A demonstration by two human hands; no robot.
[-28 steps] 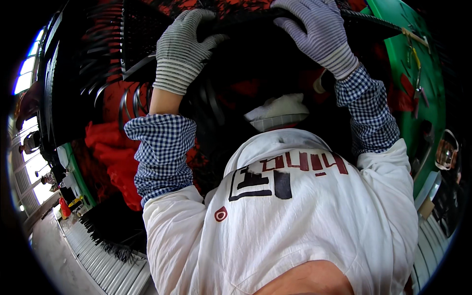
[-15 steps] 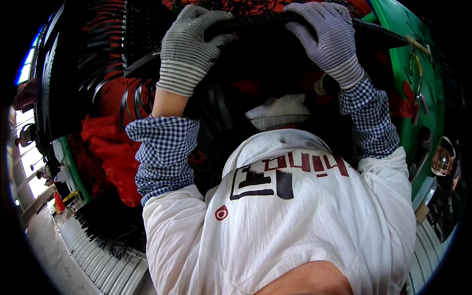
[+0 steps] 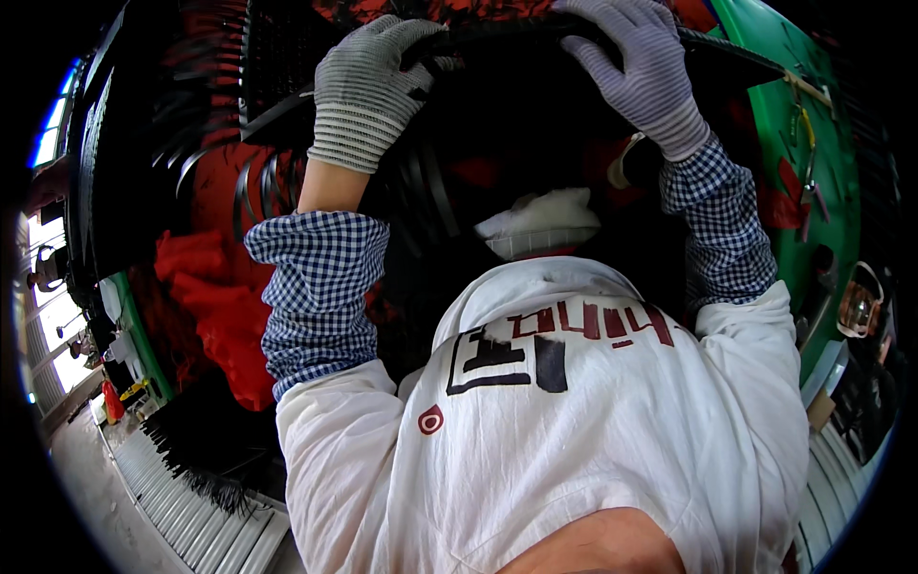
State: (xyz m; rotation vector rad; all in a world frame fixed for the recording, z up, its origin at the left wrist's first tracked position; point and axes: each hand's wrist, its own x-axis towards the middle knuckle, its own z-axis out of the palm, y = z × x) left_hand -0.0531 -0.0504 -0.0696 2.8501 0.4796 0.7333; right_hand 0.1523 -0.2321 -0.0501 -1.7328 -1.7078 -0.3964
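Note:
Both my hands wear thin striped work gloves. A dark woven piece [image 3: 277,62] with a braided-looking rim [image 3: 732,53] spans the top of the picture, its middle lost in deep shadow. At the left part of this rim, my left hand [image 3: 373,91] is closed over the edge, fingers on top and thumb below, a bit of black strip crossing the thumb. Farther right, my right hand [image 3: 636,72] curls over the same rim, thumb underneath; its fingertips reach the picture's upper edge. Loose black strips [image 3: 258,191] curve out below the piece on the left.
A red cloth [image 3: 215,316] hangs on the left. To the right is a green surface [image 3: 803,191] with yellow-handled pliers [image 3: 811,134] and a transparent cup-like object [image 3: 861,301]. White slats [image 3: 201,507] and a black bristly piece [image 3: 206,459] lie lower left.
My right hand has shifted slightly up along with the rim. My left hand has turned a little, its thumb drawn in and partly covered by black strip.

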